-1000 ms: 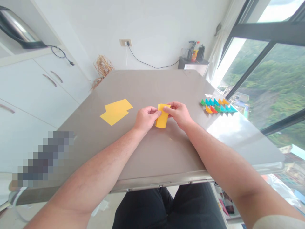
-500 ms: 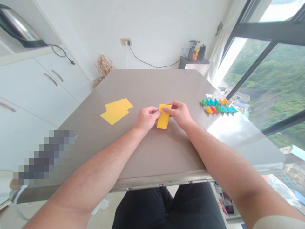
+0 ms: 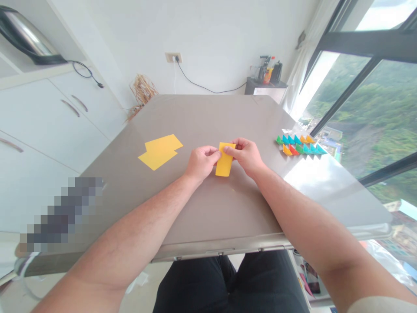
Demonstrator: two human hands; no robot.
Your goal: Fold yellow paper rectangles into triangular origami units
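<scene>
A narrow folded sheet of yellow paper (image 3: 224,166) is held upright a little above the table, in front of me. My left hand (image 3: 202,161) pinches its left edge between thumb and fingers. On the other side, my right hand (image 3: 246,154) grips the upper right part, its thumb flat on the front face and its fingers mostly hidden behind. To the left lie loose yellow sheets (image 3: 159,154), overlapping and flat. Over on the right stand two rows of small folded paper boats (image 3: 299,149) in green, blue, orange and red.
The grey table (image 3: 208,117) stretches to the white wall, and its front edge runs above my legs. A pixelated patch (image 3: 61,213) covers something at the left edge. Bottles (image 3: 269,74) stand on a small cabinet behind; a window (image 3: 365,95) is at right.
The whole view has shifted very slightly. Both hands keep the same hold on the folded yellow paper, with no other clear difference.
</scene>
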